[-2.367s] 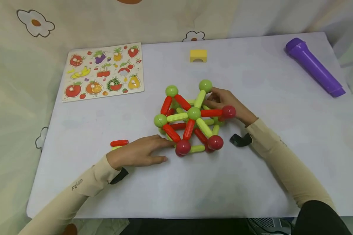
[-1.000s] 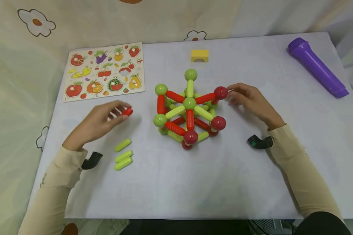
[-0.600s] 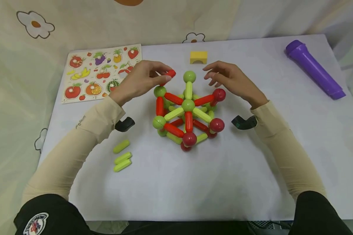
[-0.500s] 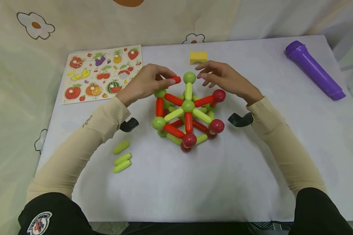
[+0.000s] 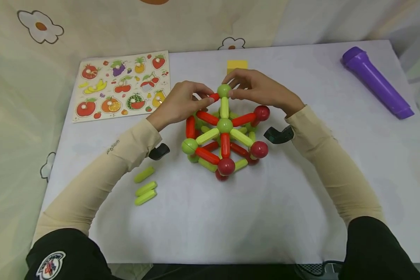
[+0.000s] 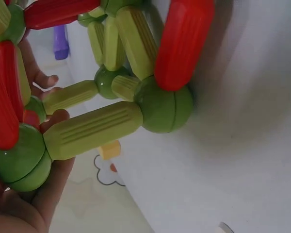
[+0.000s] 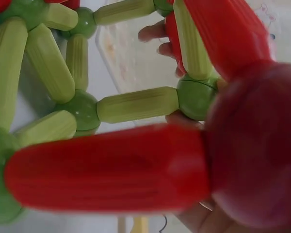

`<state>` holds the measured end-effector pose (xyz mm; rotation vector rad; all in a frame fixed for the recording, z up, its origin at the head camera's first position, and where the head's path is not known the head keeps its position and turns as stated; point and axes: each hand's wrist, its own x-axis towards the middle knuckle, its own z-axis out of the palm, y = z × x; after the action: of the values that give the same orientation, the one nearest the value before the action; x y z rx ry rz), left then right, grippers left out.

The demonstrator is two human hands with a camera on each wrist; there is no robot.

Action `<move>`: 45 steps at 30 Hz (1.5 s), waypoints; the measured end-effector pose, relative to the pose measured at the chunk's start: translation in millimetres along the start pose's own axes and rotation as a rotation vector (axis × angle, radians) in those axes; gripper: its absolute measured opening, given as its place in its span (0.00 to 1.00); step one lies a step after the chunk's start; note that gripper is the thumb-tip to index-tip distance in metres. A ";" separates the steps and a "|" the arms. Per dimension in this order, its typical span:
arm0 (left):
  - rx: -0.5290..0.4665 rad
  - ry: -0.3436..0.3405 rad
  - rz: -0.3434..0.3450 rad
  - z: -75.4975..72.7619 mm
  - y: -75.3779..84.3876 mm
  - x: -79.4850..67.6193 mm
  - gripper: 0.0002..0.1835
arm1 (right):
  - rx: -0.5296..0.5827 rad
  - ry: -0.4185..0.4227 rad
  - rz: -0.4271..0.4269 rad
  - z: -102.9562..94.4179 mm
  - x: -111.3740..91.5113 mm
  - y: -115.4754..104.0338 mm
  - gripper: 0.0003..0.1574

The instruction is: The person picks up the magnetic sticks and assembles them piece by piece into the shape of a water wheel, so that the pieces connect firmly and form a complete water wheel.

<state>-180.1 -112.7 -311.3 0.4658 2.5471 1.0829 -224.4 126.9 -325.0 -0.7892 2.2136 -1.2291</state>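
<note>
My left hand (image 5: 182, 102) pinches a red toy rod (image 5: 214, 97) between thumb and fingertips. The rod's inner end is at a green ball (image 5: 224, 91) on the far side of a ball-and-rod building frame (image 5: 225, 146). Thumb and fingers of my right hand (image 5: 262, 90) hold that ball from the other side. Green and dark red balls joined by red and light green rods make up the frame, standing on the table. Large near rods and balls cover much of both hands in the wrist views; a red rod (image 7: 82, 170) fills the right one's foreground.
Several light green rods (image 5: 146, 187) lie loose at the frame's left. A fruit puzzle board (image 5: 77, 93) lies at the back left, a yellow arch block (image 5: 237, 64) behind the right hand. At the far right lies a purple torch-shaped thing (image 5: 378, 82) on the white table (image 5: 210, 221).
My left hand has picked up the red rod from the left and carried it to the far green ball. The right hand has come off the frame's right side and taken that ball.
</note>
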 end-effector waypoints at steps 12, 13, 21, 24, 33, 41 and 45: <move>0.027 0.009 0.036 -2.6 -4.0 -5.8 0.18 | 0.002 0.023 -0.003 4.7 0.8 -0.7 0.21; 0.036 0.019 0.049 -4.6 -6.0 -7.4 0.19 | 0.005 0.024 0.000 4.7 -0.1 -0.4 0.22; 0.143 0.013 -0.010 -42.3 -43.6 -61.1 0.20 | 0.000 0.087 0.023 -3.8 -21.5 11.2 0.25; 0.286 -0.155 -0.145 -46.2 -60.0 -96.7 0.21 | -0.005 0.130 0.056 -10.5 -35.1 20.0 0.24; 0.313 -0.414 -0.297 -18.5 -89.8 -154.6 0.14 | -0.029 0.116 0.159 -14.5 -67.4 45.2 0.27; 0.255 -0.280 -0.189 -29.9 -81.4 -136.8 0.08 | -0.007 0.097 0.171 -8.0 -81.4 49.1 0.24; 0.221 -0.118 -0.109 -52.7 -56.8 -120.8 0.12 | -0.006 0.096 0.167 -7.0 -87.2 46.0 0.23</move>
<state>-104.2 -233.8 -297.6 0.4269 2.5649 0.7182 -178.0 210.5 -350.0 -0.5445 2.3081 -1.2013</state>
